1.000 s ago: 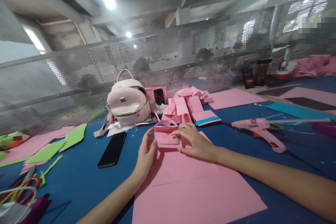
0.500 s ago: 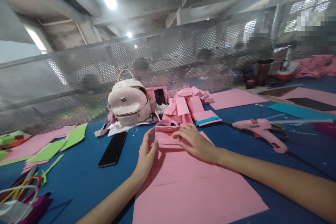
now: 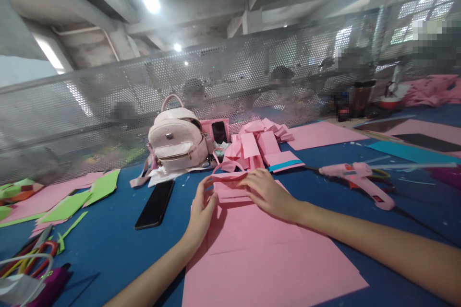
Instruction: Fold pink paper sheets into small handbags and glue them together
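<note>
Between my hands stands a small pink bag (image 3: 230,194) of foam or paper sheet, with a thin strip handle (image 3: 224,166) arching over its top. My left hand (image 3: 202,205) is curled around the bag's left edge, thumb toward me and fingers behind. From the right, my right hand (image 3: 271,195) closes over the upper edge, and some of its fingertips are hidden inside or behind the fold. Under the bag and both wrists lie large pink sheets (image 3: 277,268), stacked on the blue table.
A pale pink backpack (image 3: 176,139) and a heap of pink pieces (image 3: 252,146) sit behind. To the right lies a pink glue gun (image 3: 360,177) with its cord. A black phone (image 3: 154,205), green sheets (image 3: 103,187) and scissors (image 3: 32,259) are on the left.
My right fingers have shifted slightly along the bag's top edge, and the handle has tipped a little lower. My left hand stays in place.
</note>
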